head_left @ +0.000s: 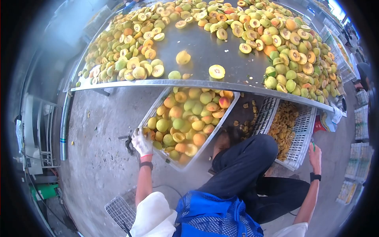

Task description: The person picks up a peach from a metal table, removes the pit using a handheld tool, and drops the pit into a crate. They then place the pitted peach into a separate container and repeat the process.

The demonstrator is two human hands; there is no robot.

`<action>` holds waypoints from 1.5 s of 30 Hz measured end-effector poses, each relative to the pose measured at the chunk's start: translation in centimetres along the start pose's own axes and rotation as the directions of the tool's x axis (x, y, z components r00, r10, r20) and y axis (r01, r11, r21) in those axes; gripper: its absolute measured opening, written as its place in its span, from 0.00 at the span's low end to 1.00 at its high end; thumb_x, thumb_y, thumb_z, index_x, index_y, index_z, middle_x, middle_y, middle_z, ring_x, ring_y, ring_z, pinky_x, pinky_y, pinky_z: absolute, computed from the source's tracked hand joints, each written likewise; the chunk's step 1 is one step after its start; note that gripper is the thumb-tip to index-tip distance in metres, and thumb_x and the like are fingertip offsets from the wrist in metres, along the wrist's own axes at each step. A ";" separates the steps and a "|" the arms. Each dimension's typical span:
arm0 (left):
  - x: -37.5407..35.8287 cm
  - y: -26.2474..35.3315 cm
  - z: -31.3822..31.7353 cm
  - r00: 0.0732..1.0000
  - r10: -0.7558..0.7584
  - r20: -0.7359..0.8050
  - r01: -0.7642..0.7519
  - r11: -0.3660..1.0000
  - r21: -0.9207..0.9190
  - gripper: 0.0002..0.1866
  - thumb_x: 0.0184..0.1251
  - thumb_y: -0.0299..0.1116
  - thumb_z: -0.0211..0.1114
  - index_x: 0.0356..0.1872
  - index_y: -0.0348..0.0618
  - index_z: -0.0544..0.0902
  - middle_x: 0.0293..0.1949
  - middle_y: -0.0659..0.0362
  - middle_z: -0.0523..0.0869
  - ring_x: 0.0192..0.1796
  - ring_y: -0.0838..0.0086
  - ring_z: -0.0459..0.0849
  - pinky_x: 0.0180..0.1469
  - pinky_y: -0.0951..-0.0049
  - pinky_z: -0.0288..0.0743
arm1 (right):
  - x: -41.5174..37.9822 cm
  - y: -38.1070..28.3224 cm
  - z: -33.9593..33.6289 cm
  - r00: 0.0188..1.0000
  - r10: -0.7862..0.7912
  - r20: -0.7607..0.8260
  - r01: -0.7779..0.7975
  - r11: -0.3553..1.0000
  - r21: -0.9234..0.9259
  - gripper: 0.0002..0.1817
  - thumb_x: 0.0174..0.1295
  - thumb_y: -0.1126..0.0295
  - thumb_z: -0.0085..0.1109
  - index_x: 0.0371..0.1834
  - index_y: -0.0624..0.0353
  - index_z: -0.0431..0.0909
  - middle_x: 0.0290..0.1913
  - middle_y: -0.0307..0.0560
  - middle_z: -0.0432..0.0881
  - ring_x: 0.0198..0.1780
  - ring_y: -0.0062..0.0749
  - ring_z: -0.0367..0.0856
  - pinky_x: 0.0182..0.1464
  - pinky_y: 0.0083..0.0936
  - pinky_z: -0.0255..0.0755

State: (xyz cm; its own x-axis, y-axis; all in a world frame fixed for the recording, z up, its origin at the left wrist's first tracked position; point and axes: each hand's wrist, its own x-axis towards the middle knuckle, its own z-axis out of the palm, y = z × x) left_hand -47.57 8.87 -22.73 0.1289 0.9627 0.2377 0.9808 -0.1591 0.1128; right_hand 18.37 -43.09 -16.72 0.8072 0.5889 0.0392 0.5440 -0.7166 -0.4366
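My left hand (141, 143), in a white glove, grips the left rim of a pale plastic crate (189, 160). Whole and halved yellow-green and orange peaches (177, 124) fill this crate, which sits partly under the table edge. A dark, strap-like piece (128, 144) shows beside the gloved fingers. My right hand (314, 157), bare, is closed around a thin tool with a green handle (314, 147), low at the right. Just left of it stands a white slotted basket (303, 136) holding small brown-orange pieces (283, 128).
A metal table (205, 47) spans the front, with heaps of halved peaches (118, 59) on both sides. Stacked crates (357, 154) line the right edge. A grey slotted crate (121, 213) lies at lower left. Scraps (248, 118) litter the floor between the containers.
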 end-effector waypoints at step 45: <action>20.8 55.3 0.4 0.790 0.608 0.085 -0.541 0.755 -0.370 0.33 0.54 0.54 0.73 0.56 0.42 0.87 0.45 0.41 0.91 0.51 0.52 0.91 0.57 0.55 0.82 | 2.2 -21.1 -5.4 0.980 -0.177 -0.092 0.189 0.972 0.141 0.14 0.74 0.62 0.63 0.39 0.60 0.71 0.33 0.56 0.85 0.34 0.56 0.85 0.34 0.46 0.76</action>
State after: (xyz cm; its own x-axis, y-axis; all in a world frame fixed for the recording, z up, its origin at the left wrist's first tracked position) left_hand 9.45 20.13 -11.98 0.7102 0.6821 0.1740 0.6168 -0.7221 0.3133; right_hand 9.93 -28.71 -2.58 0.7158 0.6695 0.1983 0.6486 -0.5323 -0.5440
